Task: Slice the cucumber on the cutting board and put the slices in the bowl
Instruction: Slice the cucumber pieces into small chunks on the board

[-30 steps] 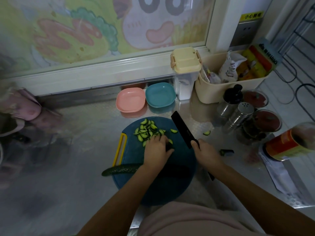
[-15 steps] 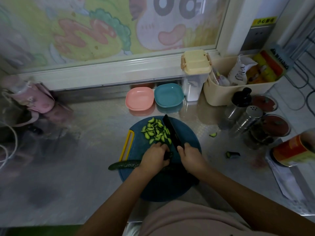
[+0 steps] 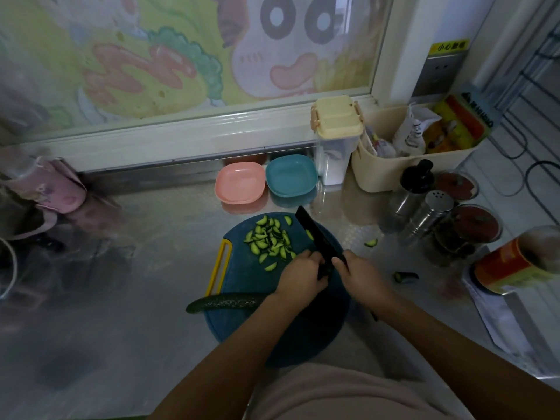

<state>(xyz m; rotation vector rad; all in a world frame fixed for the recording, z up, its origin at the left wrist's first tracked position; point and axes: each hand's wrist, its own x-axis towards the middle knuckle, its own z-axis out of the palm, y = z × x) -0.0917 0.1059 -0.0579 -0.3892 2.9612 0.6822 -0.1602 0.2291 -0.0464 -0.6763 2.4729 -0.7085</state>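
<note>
A: Which step is the person on?

B: Slicing, it seems. Across the near-left edge of the cutting board (image 3: 242,268) lies the uncut cucumber (image 3: 225,302). Its long axis runs left to right, and its left tip points off the board over the table (image 3: 121,298). On the board's far part sits a heap of slices (image 3: 269,239); none is in a bowl yet.

A: And the hands?

B: Near the board's middle, the left hand (image 3: 300,274) has its grip curled down over a short dark cucumber piece (image 3: 324,270), though the dim light hides how much of it is held. Just to the right, the knife (image 3: 315,234) stands over that piece, its blade pointing toward the board's far edge. The right hand (image 3: 360,271) has its grip closed round the handle.

A: What comes next?

B: Probably more cuts, with the left fingertips kept back from the blade, then the whole cucumber. The slices must then go beyond the board's far edge, into the pink bowl (image 3: 241,183) or the teal bowl (image 3: 291,175). Right of the board, a stray slice (image 3: 370,243) and an end piece (image 3: 406,276) lie on the table.
</note>
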